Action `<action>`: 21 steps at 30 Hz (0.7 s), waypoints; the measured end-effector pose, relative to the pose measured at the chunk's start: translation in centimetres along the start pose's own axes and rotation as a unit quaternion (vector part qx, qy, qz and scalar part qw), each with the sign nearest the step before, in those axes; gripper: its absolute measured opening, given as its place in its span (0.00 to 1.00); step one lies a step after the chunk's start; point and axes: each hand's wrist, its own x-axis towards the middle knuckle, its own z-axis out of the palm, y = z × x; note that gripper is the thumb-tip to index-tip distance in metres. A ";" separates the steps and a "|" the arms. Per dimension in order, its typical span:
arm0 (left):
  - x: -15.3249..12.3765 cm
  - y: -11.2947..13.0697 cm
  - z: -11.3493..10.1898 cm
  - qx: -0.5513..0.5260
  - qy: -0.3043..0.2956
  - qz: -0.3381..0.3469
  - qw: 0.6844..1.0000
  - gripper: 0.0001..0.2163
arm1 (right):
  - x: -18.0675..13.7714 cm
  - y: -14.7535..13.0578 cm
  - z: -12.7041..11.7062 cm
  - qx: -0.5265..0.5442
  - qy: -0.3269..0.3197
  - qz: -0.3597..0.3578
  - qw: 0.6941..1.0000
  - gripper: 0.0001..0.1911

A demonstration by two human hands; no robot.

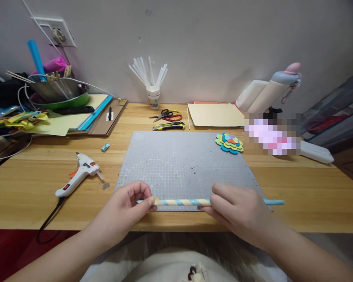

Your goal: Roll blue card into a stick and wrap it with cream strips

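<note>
A thin blue paper tube (182, 202) with a cream strip wound round it in a spiral lies level over the near edge of a grey cutting mat (170, 156). At its left end, my left hand (132, 203) pinches the tube and the loose end of the cream strip between thumb and fingers. Further right, my right hand (238, 207) is closed round the tube, whose plain blue end sticks out beyond it. On the mat's far right corner rests a layered paper flower (229, 143) in green, blue and yellow.
A white glue gun (79, 174) lies at left with its cord over the table edge. Behind the mat are a yellow utility knife (169, 126), scissors (166, 114) and a paper cup (153, 97) of white sticks. Card sheets (216, 114) and a bottle (278, 88) stand right.
</note>
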 end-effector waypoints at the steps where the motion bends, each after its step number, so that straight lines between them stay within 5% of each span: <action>1: -0.2 -0.1 0.0 0.025 0.011 0.013 1.000 0.09 | 0.0 0.0 0.0 0.017 -0.016 0.037 0.999 0.15; 5: -1.0 -0.4 -0.3 0.149 0.045 0.109 0.982 0.06 | 0.3 0.1 -0.7 0.154 -0.175 0.156 0.960 0.09; 9: -1.8 -0.4 -0.7 0.243 0.036 0.313 0.917 0.06 | 0.3 -0.2 -1.7 0.282 -0.256 0.167 0.909 0.12; 14: -3.1 -0.8 -0.8 0.300 0.043 0.458 0.836 0.10 | -0.3 -1.1 -2.5 0.345 -0.241 0.156 0.894 0.12; 21: -3.5 -0.6 -1.1 0.355 0.096 0.504 0.781 0.07 | -1.2 -2.3 -2.8 0.161 -0.048 0.077 0.983 0.10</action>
